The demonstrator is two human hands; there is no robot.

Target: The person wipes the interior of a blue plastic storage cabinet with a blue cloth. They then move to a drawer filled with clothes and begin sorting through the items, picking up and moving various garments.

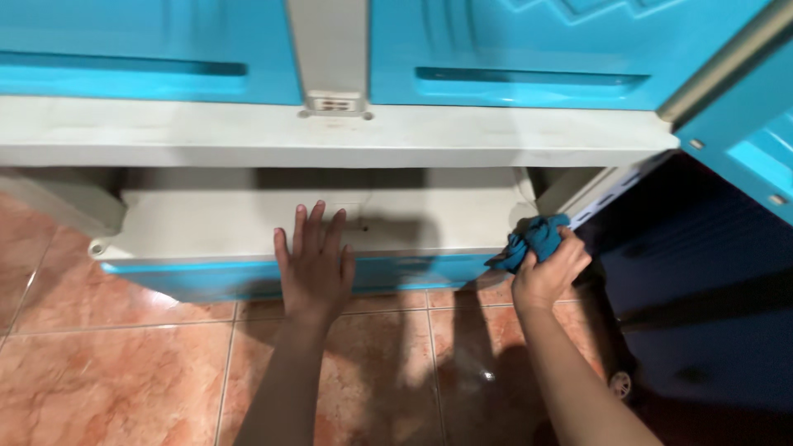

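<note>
Teal cloth (534, 239): bunched into a wad, pressed on the right front corner of the cabinet's lowest shelf.
Right hand (549, 277): its grip is clamped on the cloth, knuckles up, wrist low over the floor.
Left hand (314, 264): flat, fingers spread apart, palm down on the shelf's front edge, holding nothing, bracing.
Bottom shelf (215, 223): grey-beige plastic with a blue front lip, deep shadow at the back.
Doing it well, as I judge it: keep the wad tight, press into the corner seam, lean on the braced palm.
Cabinet doors (149, 49): bright blue panels above, one more swung open at right.
Floor (116, 363): glossy orange-pink tiles.
Caster wheel (620, 384): small, low right, in the dark.
</note>
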